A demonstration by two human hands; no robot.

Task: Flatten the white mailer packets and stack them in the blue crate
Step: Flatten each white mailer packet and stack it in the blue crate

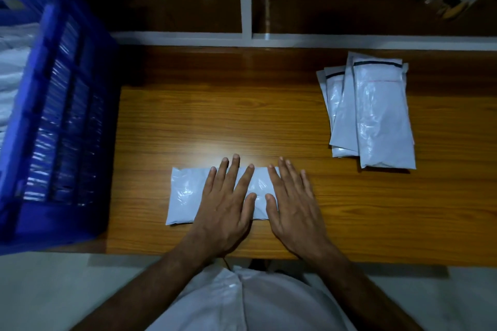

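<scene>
Both hands flat, fingers straight, gripping nothing: left hand [228, 204] and right hand [293, 204] press packet [185, 193] lying crosswise at lower centre of surface [242, 121]. Likely squeezing air out before stacking. Packet's near edge close to surface front edge; little margin there. Waiting pile [368, 113] at right, well apart. Blue crate [53, 121] at left, white packets inside; bare strip of surface between crate and packet.

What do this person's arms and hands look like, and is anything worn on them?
Both arms are bare as far as the picture shows, with no sleeves in view. The left hand and right hand wear no gloves, and I see no rings, watch or bracelet. Fingernails are short. A pale garment covers the lap.
</scene>
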